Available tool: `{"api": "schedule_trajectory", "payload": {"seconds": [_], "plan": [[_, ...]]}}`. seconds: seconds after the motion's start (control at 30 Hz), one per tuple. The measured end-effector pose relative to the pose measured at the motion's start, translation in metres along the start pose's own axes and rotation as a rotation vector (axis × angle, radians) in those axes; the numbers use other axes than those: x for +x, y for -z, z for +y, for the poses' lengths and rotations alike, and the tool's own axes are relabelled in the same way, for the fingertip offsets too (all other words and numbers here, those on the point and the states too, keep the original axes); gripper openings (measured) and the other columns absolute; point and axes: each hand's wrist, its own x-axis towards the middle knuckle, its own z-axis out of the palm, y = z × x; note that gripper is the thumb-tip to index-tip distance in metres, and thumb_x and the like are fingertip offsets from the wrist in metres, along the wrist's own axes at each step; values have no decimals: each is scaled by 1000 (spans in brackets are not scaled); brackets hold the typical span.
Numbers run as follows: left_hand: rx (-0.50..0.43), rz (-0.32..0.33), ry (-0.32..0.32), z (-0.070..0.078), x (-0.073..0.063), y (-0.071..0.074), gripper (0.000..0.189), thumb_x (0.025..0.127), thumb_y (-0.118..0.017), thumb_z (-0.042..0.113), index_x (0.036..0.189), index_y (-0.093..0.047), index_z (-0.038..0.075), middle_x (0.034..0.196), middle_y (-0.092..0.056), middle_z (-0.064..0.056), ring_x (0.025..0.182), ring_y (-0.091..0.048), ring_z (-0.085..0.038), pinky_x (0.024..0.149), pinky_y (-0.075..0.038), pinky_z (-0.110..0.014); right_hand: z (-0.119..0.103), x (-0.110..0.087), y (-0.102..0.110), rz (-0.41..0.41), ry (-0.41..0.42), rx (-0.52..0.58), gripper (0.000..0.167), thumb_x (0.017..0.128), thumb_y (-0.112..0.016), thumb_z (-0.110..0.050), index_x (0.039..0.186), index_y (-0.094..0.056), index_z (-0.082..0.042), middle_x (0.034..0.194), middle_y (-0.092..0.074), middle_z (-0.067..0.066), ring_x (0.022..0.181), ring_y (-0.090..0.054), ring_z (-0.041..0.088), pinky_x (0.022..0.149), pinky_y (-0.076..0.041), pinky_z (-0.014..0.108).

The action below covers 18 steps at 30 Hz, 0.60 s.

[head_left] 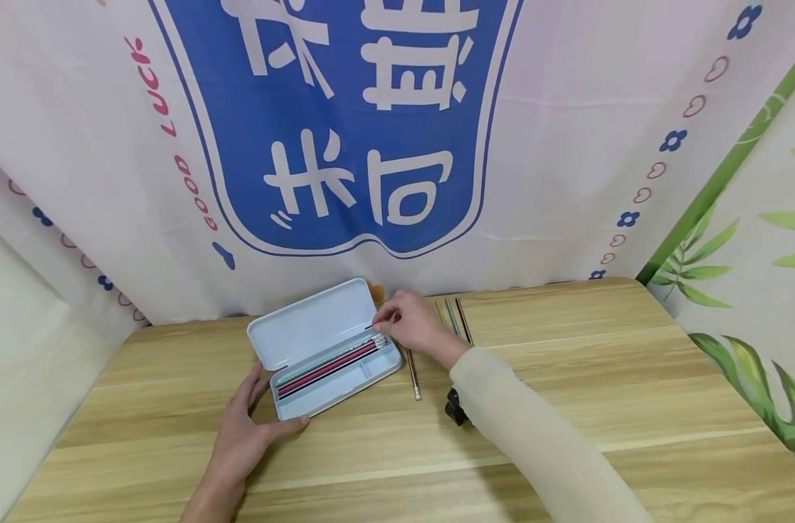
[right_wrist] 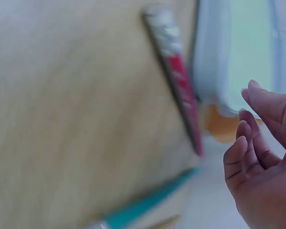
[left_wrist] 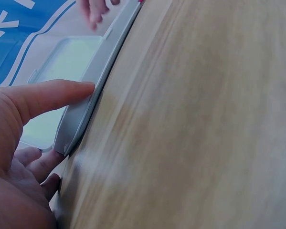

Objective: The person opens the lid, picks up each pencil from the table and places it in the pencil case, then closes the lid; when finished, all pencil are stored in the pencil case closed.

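Observation:
A pale blue pencil case [head_left: 335, 392] lies with its lid [head_left: 319, 327] raised. Several red, black and teal pencils [head_left: 325, 370] lie in its long compartment, erasers to the right. My left hand [head_left: 243, 428] grips the case's left end; in the left wrist view the thumb [left_wrist: 61, 93] presses the front wall and fingers reach behind the end. My right hand [head_left: 407, 319] hovers by the right end of the lid, fingers bent loosely and nothing between them in the right wrist view. Beside the case, a red pencil [right_wrist: 183, 90] lies on the table, partly beneath that hand in the head view.
Right of my right hand, a teal pencil [head_left: 453, 317], a black pencil [head_left: 464, 322] and a yellowish one lie on the wooden table [head_left: 600, 378]. An orange object [head_left: 376, 292] shows behind the case. Close behind hangs a printed curtain [head_left: 541, 181]. A small black object [head_left: 455, 408] is by the right sleeve.

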Motion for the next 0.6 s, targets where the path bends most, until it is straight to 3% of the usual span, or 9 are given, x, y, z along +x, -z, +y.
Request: {"api": "schedule_trajectory", "payload": {"seconds": [0.13,0.23,0.43,0.6], "plan": [[-1,-2,-8,0,0,0,140,75,-100,24,175,-2,27,176,-36,-10,169,-7,-38,135,-2,-68,-5,-14,23,62,27,63,14,99,-79,-17,109,-84,-8,104,-75,5,94,-63,19,81,-55,28],[1,-5,-5,1,1,-1,139,76,-99,24,175,-2,27,176,-36,-10,169,-8,-38,135,-2,-67,-7,-28,43,98,-16,135,22,100,-79,-19,119,-81,-8,108,-75,5,95,-66,18,79,-61,30],[2,-16,-2,-1,2,-3,138,77,-98,23,175,-2,27,178,-31,-12,169,-6,-40,134,-3,-69,-3,-62,81,136,-76,294,32,101,-78,-21,131,-73,-11,109,-72,11,81,-73,25,69,-67,38],[-14,-22,-4,-4,3,1,139,77,-99,23,175,-1,29,179,-28,-11,169,-1,-36,135,-1,-67,8,-91,96,150,-149,392,36,102,-77,-20,133,-68,-6,110,-72,15,85,-74,31,70,-67,37]]}}
